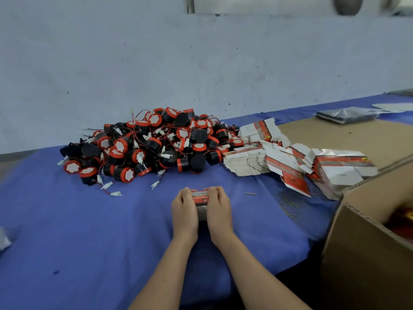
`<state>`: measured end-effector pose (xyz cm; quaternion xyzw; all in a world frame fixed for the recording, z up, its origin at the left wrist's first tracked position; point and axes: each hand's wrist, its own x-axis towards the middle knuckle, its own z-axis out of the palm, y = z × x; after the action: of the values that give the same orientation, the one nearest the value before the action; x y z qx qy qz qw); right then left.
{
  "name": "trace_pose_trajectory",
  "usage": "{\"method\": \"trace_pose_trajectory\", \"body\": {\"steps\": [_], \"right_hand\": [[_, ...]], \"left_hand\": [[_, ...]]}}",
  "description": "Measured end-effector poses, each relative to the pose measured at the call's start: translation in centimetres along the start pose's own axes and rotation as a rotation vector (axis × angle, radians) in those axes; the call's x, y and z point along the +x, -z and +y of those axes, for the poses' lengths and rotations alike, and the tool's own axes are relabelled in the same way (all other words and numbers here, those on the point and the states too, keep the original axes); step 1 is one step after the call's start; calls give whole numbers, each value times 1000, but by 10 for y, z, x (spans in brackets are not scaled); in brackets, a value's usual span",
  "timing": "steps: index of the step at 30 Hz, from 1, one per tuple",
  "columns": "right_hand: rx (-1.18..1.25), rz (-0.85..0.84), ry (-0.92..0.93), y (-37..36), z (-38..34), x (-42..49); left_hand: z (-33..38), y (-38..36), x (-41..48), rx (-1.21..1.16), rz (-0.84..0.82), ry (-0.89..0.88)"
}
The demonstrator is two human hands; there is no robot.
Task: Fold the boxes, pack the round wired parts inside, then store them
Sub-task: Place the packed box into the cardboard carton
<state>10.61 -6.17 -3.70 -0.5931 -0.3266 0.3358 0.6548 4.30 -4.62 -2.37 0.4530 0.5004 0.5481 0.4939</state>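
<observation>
Box (pixel 200 198) lies crosswise, my left hand (pixel 184 211) and right hand (pixel 218 210) curled round its ends. Carton (pixel 357 253) sits lower right, right hand nearer.

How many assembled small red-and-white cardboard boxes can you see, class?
1: the small red-and-white cardboard box, gripped between the left hand and the right hand over the blue cloth. More may be hidden inside the open brown cardboard carton on the right.

We see a small red-and-grey cardboard box (pixel 200 198) held in front; behind it, heaped black-and-red round wired parts (pixel 120 146) beside toppled flat white-and-red box blanks (pixel 245 162).
</observation>
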Motion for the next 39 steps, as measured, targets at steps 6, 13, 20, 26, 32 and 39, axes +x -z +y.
{"method": "trace_pose_trajectory", "body": {"steps": [6, 13, 20, 26, 32, 39], "right_hand": [[-10, -41, -9, 15, -5, -25], [-59, -38, -48, 42, -13, -59], [183, 42, -138, 100, -70, -67], [149, 147, -76, 161, -96, -77], [24, 106, -29, 172, -100, -91], [-192, 59, 35, 156, -96, -86]], "left_hand": [[2, 9, -30, 77, 27, -40], [8, 11, -72, 113, -9, 9], [68, -24, -98, 1, 14, 106], [171, -102, -184, -387, -549, 126], [189, -131, -228, -108, -1058, -56], [131, -90, -163, 254, -656, -159]]}}
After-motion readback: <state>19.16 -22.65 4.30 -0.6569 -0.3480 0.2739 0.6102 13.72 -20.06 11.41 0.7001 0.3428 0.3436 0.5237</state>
